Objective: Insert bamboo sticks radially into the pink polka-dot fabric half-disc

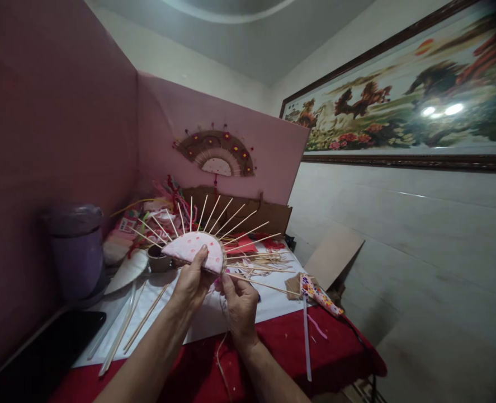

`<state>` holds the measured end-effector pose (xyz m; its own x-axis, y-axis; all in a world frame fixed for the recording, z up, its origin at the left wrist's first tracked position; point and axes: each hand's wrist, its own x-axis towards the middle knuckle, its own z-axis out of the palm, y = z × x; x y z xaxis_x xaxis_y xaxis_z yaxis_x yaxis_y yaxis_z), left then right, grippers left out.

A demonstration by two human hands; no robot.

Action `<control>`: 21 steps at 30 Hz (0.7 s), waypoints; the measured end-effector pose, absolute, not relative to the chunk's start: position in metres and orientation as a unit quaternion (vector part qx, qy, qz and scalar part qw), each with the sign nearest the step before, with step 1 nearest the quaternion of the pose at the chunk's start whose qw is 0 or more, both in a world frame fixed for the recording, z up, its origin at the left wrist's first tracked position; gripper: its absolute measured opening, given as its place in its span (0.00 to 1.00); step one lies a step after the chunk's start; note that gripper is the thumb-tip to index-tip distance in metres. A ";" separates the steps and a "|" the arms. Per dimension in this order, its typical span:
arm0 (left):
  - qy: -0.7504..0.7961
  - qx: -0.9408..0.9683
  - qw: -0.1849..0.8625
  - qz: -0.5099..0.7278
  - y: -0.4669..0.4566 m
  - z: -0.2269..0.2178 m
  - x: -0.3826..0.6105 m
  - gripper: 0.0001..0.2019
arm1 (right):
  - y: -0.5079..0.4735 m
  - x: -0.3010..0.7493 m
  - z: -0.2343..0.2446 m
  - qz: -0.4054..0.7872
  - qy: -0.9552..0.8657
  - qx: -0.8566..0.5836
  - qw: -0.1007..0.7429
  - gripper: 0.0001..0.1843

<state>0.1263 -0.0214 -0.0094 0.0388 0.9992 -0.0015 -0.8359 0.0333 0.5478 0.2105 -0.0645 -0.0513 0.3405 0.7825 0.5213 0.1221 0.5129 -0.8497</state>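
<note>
A half-round piece covered in pink dotted fabric (pixel 189 246), with several thin wooden sticks (pixel 217 215) fanning out from its curved edge, is held up above the table. My left hand (pixel 193 280) grips it from below, thumb pressed on its front face. At its lower right corner my right hand (pixel 241 305) pinches a thin twine (pixel 220 358), which hangs down past the wrist toward the table's front. The right fingertips are close against the fabric edge; the exact pinch point is partly hidden.
A finished fan (pixel 216 154) hangs on the pink panel behind. A flower-patterned glue gun (pixel 319 295) and a glue stick (pixel 307 341) lie at right. A purple container (pixel 78 252), a dark phone (pixel 58 341), loose sticks (pixel 147 316) and a small brown pot (pixel 159 260) are at left.
</note>
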 end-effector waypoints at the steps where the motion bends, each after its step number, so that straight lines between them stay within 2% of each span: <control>1: 0.196 0.212 0.693 0.660 -0.022 -0.009 0.126 0.02 | -0.064 0.211 -0.052 0.237 -0.521 -0.432 0.697 0.15; 9: 0.203 0.210 0.695 0.657 -0.021 -0.011 0.126 0.01 | -0.060 0.213 -0.058 0.252 -0.525 -0.411 0.701 0.13; 15: 0.194 0.235 0.714 0.630 -0.022 -0.012 0.126 0.02 | -0.063 0.212 -0.054 0.214 -0.545 -0.426 0.690 0.14; 21: 0.178 0.199 0.709 0.652 -0.023 -0.006 0.125 0.06 | -0.063 0.221 -0.057 0.138 -0.565 -0.449 0.678 0.07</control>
